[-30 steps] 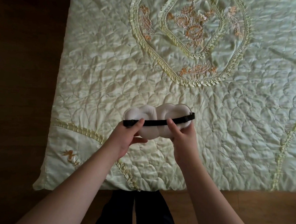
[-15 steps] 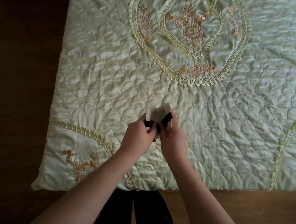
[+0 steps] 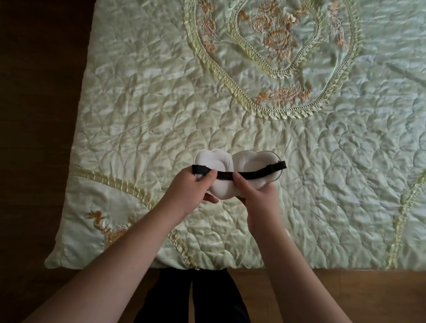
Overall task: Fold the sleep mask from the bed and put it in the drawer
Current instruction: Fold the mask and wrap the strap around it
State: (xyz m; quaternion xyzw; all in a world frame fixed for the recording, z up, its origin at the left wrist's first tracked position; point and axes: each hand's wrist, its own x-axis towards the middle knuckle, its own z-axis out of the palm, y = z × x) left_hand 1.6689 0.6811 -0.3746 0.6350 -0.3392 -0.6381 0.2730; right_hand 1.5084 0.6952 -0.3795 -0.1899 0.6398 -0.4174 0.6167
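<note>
The sleep mask [image 3: 250, 165] is white and padded, with two eye cups and a black strap [image 3: 253, 175] across it. It is spread out flat and held just above the bed's near part. My left hand [image 3: 191, 188] pinches its left end, thumb on the strap. My right hand [image 3: 257, 196] grips the middle and right cup from below, thumb on the strap. No drawer is in view.
The pale green quilted bedspread [image 3: 160, 103] with embroidered flowers and ruffled trim covers the bed. Dark wooden floor [image 3: 29, 125] lies to the left and along the near edge [image 3: 348, 294]. My dark trouser legs [image 3: 193, 307] stand at the bed's foot.
Half a second ago the mask was folded shut between both hands. Now it is spread open again, with my hands apart, much as one second ago.
</note>
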